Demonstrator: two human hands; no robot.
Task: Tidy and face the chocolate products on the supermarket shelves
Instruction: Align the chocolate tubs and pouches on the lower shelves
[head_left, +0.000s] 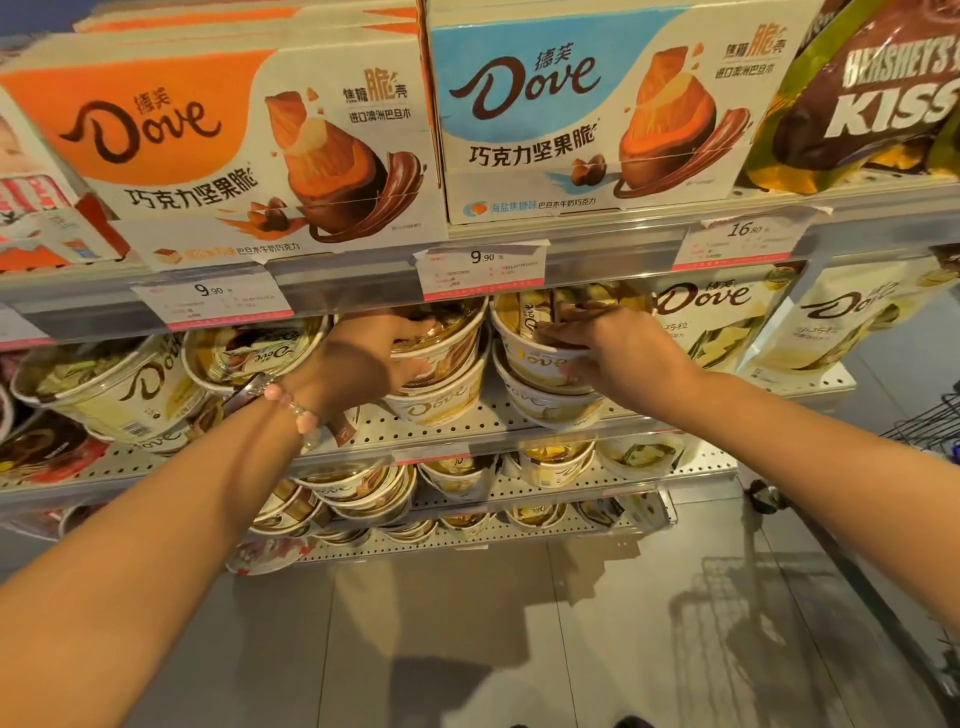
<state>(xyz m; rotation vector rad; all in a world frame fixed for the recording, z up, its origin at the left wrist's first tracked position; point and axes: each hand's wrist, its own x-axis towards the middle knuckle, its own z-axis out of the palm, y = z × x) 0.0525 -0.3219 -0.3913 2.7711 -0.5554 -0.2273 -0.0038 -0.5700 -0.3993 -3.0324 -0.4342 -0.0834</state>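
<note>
Two stacks of Dove chocolate tubs stand side by side on the middle shelf. My left hand (371, 353) grips the rim of the upper brown-filled tub (447, 343), which sits on a lower tub (441, 402). My right hand (618, 348) holds the rim of the upper cream tub (535, 353), stacked on another tub (550, 408). Fingers of both hands curl over the tub edges, thumbs below. More Dove tubs (124, 384) lie tilted at the left of the same shelf.
Orange (208, 150) and blue (587, 104) Dove boxes and a Hershey's Kisses bag (872, 98) fill the shelf above. Dove pouches (722, 317) stand to the right of the tubs. Lower shelves hold more tubs (363, 488). A wire basket (930, 426) is at the right edge.
</note>
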